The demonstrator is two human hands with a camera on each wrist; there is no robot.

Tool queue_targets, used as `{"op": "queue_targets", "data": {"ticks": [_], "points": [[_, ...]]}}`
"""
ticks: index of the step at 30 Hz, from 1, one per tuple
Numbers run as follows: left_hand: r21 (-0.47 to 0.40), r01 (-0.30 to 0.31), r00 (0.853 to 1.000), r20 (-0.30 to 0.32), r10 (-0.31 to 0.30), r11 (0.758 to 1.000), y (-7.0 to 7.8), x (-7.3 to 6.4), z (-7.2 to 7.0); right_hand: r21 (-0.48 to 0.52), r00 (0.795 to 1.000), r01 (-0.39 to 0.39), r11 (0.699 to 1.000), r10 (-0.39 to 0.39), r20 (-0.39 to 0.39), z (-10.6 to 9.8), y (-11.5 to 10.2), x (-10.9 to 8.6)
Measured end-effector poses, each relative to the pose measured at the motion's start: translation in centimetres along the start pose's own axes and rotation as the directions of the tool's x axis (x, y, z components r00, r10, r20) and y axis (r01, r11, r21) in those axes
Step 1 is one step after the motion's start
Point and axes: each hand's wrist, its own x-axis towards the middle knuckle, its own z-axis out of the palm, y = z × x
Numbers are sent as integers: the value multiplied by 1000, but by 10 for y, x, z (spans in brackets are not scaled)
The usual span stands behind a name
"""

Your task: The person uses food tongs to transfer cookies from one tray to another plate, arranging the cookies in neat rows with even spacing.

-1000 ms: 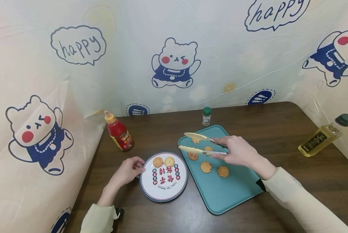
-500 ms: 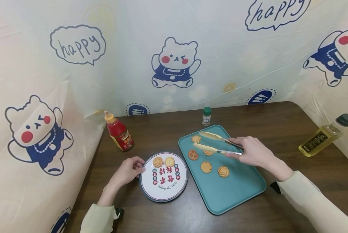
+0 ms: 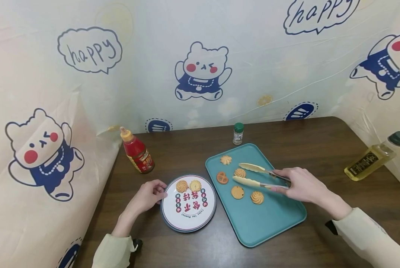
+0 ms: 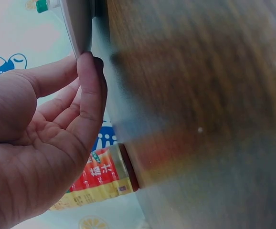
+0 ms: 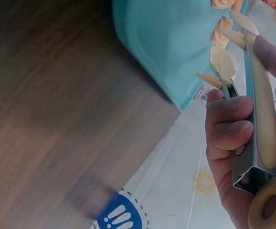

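Observation:
My left hand (image 3: 147,196) pinches the left rim of the white plate (image 3: 169,212), thumb on top and fingers beneath, as the left wrist view shows. A swirl cookie (image 3: 182,186) and a flower-shaped cookie (image 3: 195,185) lie on its far part. Over the teal tray (image 3: 266,225), my right hand (image 3: 303,185) holds food tongs (image 3: 247,181) with cream tips, spread apart. Between the tips, in the head view, appears a swirl cookie (image 3: 240,172). Around it lie a pretzel-shaped cookie (image 3: 222,178), a speckled round cookie (image 3: 237,192), another swirl cookie (image 3: 257,197) and a flower-shaped cookie (image 3: 225,160).
A red sauce bottle (image 3: 137,155) with a yellow cap stands behind my left hand. Just beyond the tray is a small green-capped shaker (image 3: 238,134). An oil bottle (image 3: 370,160) stands at the right. Printed cloth (image 3: 253,56) hangs behind the dark wooden table (image 3: 179,152).
My right hand has carried the tongs rightward and toward me, from the tray's far-left corner to the middle swirl cookie. The left hand and the plate have stayed put.

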Motion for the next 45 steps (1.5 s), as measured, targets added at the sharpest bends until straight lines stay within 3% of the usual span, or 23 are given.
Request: {"op": "queue_targets", "data": {"ticks": [31, 45], "points": [[4, 3, 1000, -2, -3, 1000, -3, 3, 0, 16, 999, -41, 999, 41, 30, 6, 6, -5], [10, 16, 1000, -4, -16, 1000, -2, 2, 1, 8, 1000, 4, 1000, -4, -13, 4, 1, -2]]}}
